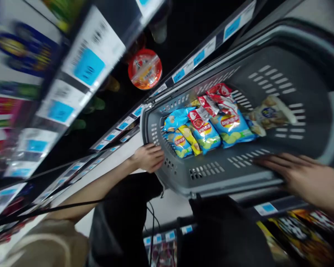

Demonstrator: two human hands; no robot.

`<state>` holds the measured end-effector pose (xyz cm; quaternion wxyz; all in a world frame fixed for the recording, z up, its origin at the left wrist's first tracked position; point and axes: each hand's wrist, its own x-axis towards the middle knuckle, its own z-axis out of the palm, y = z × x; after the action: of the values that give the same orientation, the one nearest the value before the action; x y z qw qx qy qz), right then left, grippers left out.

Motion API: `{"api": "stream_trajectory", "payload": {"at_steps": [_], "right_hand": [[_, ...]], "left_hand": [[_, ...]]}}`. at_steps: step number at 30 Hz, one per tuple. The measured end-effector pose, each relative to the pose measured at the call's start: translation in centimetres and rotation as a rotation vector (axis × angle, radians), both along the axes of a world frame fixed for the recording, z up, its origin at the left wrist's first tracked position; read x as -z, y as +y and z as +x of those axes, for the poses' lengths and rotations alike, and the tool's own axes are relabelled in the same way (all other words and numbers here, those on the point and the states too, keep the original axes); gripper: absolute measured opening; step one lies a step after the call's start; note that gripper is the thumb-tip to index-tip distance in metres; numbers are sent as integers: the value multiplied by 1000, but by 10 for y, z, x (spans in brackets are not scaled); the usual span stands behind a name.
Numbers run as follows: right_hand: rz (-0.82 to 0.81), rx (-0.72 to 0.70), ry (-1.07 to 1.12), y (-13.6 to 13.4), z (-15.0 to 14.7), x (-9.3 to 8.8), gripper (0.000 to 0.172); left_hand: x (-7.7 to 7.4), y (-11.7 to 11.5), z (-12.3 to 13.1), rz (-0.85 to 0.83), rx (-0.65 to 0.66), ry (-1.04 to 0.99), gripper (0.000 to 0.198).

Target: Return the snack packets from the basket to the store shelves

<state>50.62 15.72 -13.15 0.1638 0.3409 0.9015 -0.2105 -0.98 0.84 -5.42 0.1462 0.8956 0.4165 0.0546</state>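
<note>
A grey plastic shopping basket (211,178) is tilted in front of me above my legs. My left hand (149,157) is closed over its rim at the left end, fingers curled to the inside. Across the near rim on the right lies my right hand (308,180), slightly blurred; its fingers reach against the inner wall and the thumb is hidden. Inside are several snack bags: a blue and red chip bag (230,124), a smaller chip bag (206,133), a light blue bag (178,118) and a brownish snack bag (272,113).
On the left run dark store shelves with price tags (89,66) and packaged goods. A red-lidded cup (145,69) stands on a shelf beyond the basket. Yellow and black packets (295,237) fill a shelf at lower right. Black cables (153,218) hang between my legs.
</note>
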Motion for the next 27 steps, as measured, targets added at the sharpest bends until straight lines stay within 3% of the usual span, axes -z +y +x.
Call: {"api": "stream_trajectory", "payload": {"at_steps": [2, 5, 8, 11, 14, 17, 20, 27], "right_hand": [[-82, -144, -99, 9, -16, -27, 47], [-92, -159, -259, 20, -47, -60, 54], [-135, -135, -336, 18, -78, -95, 57], [-164, -13, -425, -8, -120, -131, 66], [-342, 72, -392, -60, -171, -156, 70], [-382, 111, -383, -113, -213, -165, 66], [-428, 173, -366, -144, -230, -165, 64], [-657, 364, -230, -146, -219, -157, 67]], "left_hand": [[-8, -1, 6, -188, -18, 110, 27], [-27, -6, 22, -452, -164, 179, 33], [-52, -22, 47, -559, -344, 163, 36], [-78, -51, 79, -606, -457, 159, 35], [-97, -77, 111, -696, -513, 186, 48], [-103, -90, 133, -801, -510, 239, 65], [-102, -97, 142, -875, -497, 276, 68], [-105, -132, 140, -960, -445, 249, 67]]}}
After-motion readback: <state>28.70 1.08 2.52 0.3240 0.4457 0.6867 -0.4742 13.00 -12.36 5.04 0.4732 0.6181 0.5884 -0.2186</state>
